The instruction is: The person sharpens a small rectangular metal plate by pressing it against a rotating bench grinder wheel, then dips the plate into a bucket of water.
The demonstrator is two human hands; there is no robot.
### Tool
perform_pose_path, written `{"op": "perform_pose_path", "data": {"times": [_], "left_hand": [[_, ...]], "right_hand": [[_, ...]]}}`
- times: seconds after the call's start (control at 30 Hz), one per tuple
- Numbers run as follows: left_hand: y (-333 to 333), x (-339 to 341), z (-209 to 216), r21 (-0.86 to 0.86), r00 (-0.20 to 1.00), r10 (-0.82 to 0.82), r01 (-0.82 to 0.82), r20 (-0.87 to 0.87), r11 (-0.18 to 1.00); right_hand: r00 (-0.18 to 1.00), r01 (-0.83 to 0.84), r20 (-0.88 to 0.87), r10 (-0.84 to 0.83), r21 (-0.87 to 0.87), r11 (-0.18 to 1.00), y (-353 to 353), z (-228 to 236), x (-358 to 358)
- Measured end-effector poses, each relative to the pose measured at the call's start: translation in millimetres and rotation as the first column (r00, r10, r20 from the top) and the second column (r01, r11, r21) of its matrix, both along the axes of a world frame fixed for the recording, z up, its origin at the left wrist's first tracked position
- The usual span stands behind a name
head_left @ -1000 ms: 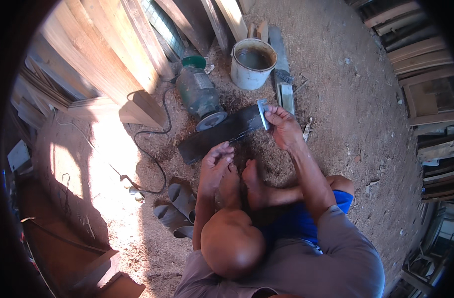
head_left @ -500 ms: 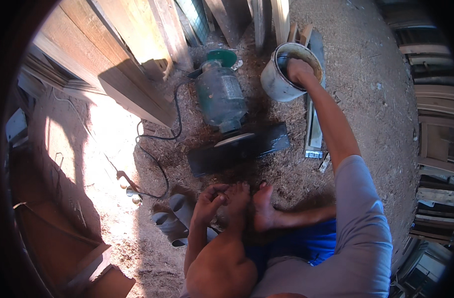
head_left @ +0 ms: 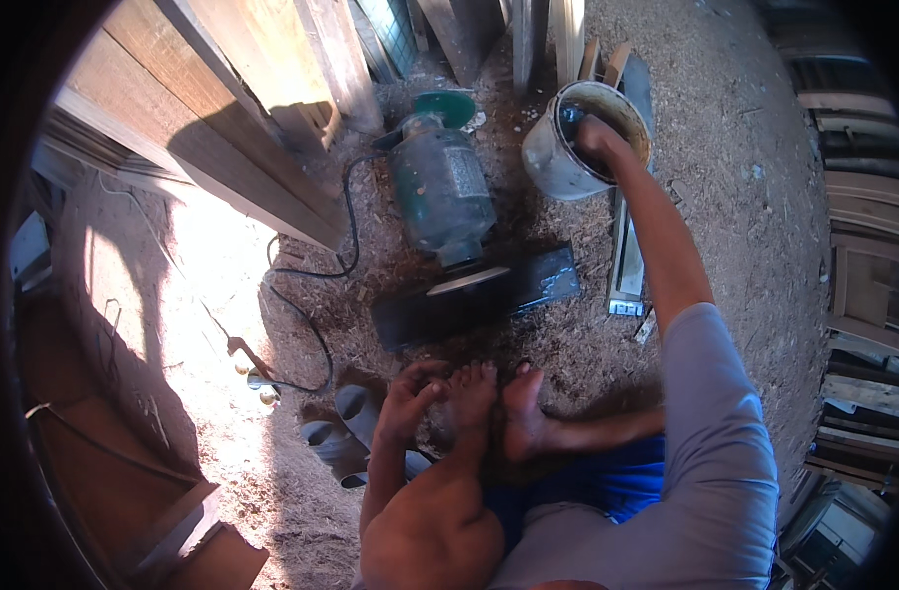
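My right hand point(head_left: 597, 138) reaches down into a stained white bucket point(head_left: 548, 162), and the bucket's shadow hides its fingers. A bluish gleam shows in the bucket beside the hand. My left hand point(head_left: 410, 401) is beside my bare left foot point(head_left: 469, 393), its fingers loosely bent, thumb apart from the index finger, nothing visible between them. Ahead of my feet lies a green electric motor point(head_left: 439, 187) with a green disc point(head_left: 444, 110) at its far end. At its near end, the pale edge of a wheel point(head_left: 469, 280) shows against a dark, wet-looking board point(head_left: 400, 323).
A black cord point(head_left: 317, 339) loops left of the motor. Grey slippers point(head_left: 356, 413) lie by my left forearm. Tall planks point(head_left: 243, 157) lean at the far left; wood strips point(head_left: 626, 265) lie below the bucket. Shavings cover the ground. Stacked timber point(head_left: 867, 246) lines the right.
My right hand has sunk a little deeper into the bucket, and more of the bluish gleam shows. The thumb and index finger of my left hand look further apart. The view has shifted slightly.
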State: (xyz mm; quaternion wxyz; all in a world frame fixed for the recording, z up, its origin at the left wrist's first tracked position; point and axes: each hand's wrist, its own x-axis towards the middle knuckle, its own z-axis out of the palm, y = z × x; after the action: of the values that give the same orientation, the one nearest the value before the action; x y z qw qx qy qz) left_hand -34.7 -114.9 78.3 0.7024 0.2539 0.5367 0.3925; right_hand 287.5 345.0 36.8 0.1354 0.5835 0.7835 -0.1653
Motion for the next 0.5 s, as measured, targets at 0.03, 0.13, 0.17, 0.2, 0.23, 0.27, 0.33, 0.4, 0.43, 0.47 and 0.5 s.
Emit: {"op": "perform_pose_path", "data": {"times": [0.03,0.13,0.17,0.2,0.23,0.27,0.33,0.4,0.43,0.47,0.5], "left_hand": [[-1,-1,-2,0.005,1.0,-0.002,0.002,0.007,1.0],[12,19,-10,0.061,0.993,-0.05,0.043,0.104,0.997],[13,21,-9,0.066,0.992,-0.046,0.039,0.116,0.997],[-3,5,-4,0.032,0.997,0.002,-0.004,0.072,0.999],[-12,-3,1,0.025,0.999,0.018,-0.019,0.033,0.999],[-13,-3,4,0.031,1.0,0.013,-0.014,0.02,0.999],[-11,7,2,0.049,1.0,0.001,-0.002,0.013,0.999],[-9,15,-2,0.072,1.0,0.005,-0.005,-0.006,0.997],[-9,17,-2,0.069,1.0,0.001,0.0,-0.02,0.998],[-10,17,-1,0.068,0.999,-0.003,0.005,-0.035,0.998],[-9,22,-3,0.069,0.999,-0.012,0.015,-0.041,0.998]], "right_hand": [[0.999,-0.013,-0.029,0.015,0.039,0.999,5,-15,4],[0.978,0.209,-0.058,-0.202,0.313,0.926,21,-20,66],[0.966,0.249,-0.144,-0.214,0.302,0.92,21,-10,73],[0.941,0.265,-0.276,-0.196,0.238,0.934,1,3,31],[0.904,0.282,-0.381,-0.195,0.188,0.941,-18,31,4],[0.835,0.384,-0.454,-0.309,0.08,0.92,-31,59,-2],[0.684,0.472,-0.659,-0.313,0.073,0.878,-60,103,1],[0.489,0.46,-0.835,-0.254,0.0,0.888,-94,137,-6],[0.368,0.392,-0.907,-0.206,-0.05,0.919,-112,149,-18],[0.402,0.306,-0.899,-0.174,-0.047,0.951,-128,157,-31],[0.441,0.224,-0.887,-0.138,-0.041,0.974,-143,163,-40]]}}
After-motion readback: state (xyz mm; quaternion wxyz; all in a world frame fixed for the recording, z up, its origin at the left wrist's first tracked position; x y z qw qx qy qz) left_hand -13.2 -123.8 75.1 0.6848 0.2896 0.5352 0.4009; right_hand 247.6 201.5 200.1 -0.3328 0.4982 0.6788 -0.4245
